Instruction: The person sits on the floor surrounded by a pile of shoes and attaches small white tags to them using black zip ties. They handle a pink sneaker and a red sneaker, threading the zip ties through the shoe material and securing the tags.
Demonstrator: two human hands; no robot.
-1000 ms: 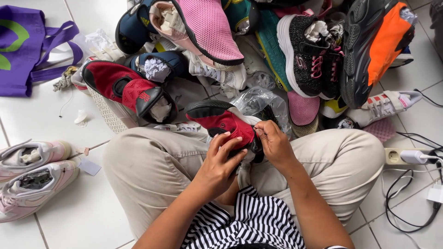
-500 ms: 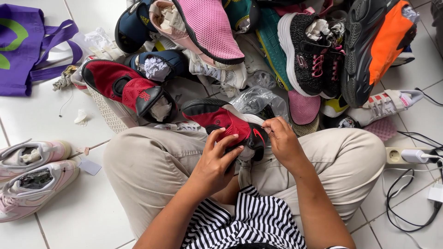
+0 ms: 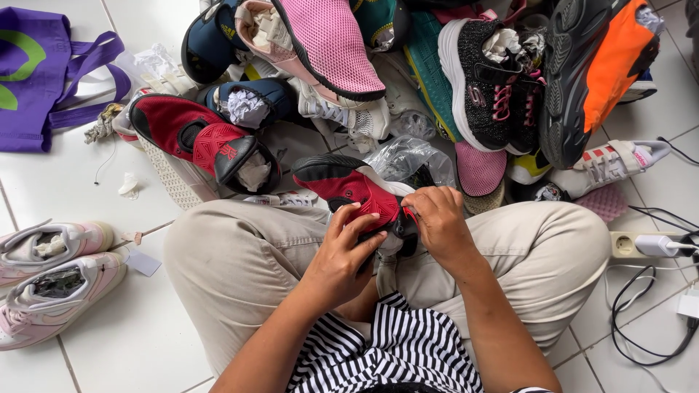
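Fingers [image 3: 362, 218] of the left hand [image 3: 342, 258] curl closed against the near side of a red and black shoe [image 3: 349, 188], while the right hand [image 3: 437, 222] clamps down over its opening, fingers bent tight. Shoe sits on the lap, across beige trousers [image 3: 233, 262]. Beyond its toe, a crumpled clear plastic bag [image 3: 408, 156] and a heaped shoe pile [image 3: 451, 80] on white floor tiles [image 3: 73, 189].
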